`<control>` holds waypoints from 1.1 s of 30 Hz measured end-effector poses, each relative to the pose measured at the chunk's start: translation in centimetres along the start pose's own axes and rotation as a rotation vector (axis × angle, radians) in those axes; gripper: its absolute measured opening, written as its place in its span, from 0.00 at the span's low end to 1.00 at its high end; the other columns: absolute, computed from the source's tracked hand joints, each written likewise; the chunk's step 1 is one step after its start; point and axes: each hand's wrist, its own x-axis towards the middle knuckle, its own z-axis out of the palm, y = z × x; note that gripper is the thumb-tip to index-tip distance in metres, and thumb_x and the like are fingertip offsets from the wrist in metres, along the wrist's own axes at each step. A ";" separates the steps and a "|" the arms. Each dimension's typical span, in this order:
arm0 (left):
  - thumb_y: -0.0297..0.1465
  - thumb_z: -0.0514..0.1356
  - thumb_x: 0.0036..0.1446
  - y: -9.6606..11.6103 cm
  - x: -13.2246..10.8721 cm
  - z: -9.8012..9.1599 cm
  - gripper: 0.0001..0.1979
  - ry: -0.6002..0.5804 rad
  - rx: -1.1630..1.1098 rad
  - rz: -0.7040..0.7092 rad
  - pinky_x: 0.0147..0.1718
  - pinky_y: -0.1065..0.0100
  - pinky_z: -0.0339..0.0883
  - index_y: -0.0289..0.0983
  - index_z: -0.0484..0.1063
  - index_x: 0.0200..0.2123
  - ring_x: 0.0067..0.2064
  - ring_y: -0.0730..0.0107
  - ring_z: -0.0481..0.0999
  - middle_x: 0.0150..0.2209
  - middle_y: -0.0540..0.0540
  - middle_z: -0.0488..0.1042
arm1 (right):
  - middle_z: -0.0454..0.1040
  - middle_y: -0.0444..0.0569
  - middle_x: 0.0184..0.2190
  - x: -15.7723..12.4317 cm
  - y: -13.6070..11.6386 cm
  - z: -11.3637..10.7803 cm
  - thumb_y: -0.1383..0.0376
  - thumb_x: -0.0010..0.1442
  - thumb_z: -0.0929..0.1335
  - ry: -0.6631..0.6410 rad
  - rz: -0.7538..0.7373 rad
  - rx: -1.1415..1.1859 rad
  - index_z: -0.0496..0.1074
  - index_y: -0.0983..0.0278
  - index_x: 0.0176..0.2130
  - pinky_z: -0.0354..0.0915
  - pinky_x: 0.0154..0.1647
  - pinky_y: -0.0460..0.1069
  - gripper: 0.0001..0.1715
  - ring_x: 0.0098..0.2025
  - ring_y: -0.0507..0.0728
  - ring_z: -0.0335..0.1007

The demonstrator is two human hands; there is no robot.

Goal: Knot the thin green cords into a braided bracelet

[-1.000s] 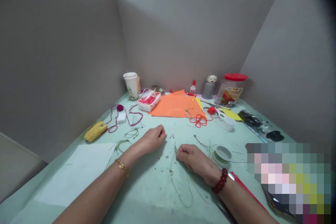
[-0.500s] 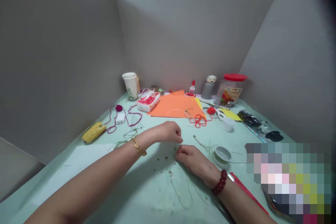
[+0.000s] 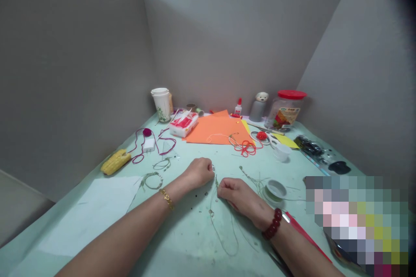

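Note:
Near the middle of the table my left hand (image 3: 200, 172) is closed, its fingertips pinched at the thin cord; a gold chain bracelet circles that wrist. Just right of it and slightly lower, my right hand (image 3: 234, 191) pinches a thin green knotted cord (image 3: 216, 183), with a dark red bead bracelet on the wrist. The hands are a little apart. A loop of the cord (image 3: 224, 253) trails down over the table, with small beads (image 3: 211, 213) at its upper left part. Tiny dark beads (image 3: 196, 196) lie scattered below my left hand.
Green cord rings (image 3: 152, 180) and white paper (image 3: 94, 212) lie left. A spool (image 3: 275, 191), cup (image 3: 282, 152) and red-handled tool (image 3: 307, 236) are right. Behind are orange paper (image 3: 216, 130), a tissue pack (image 3: 183, 123), a red-lidded jar (image 3: 286, 110) and a white tumbler (image 3: 161, 106).
My left hand has moved down and to the left, showing more of the green cord between the hands. My right hand has stayed almost in place.

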 end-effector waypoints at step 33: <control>0.32 0.50 0.55 1.7 -6.6 -1.0 0.09 0.170 -0.177 0.015 0.31 0.70 0.57 0.38 0.68 0.30 0.31 0.70 0.68 0.29 0.49 0.71 | 0.55 0.38 0.13 0.0 0.1 0.3 0.66 0.49 0.63 0.100 -0.062 -0.117 0.61 0.64 0.21 0.44 0.20 0.44 0.08 0.18 0.47 0.46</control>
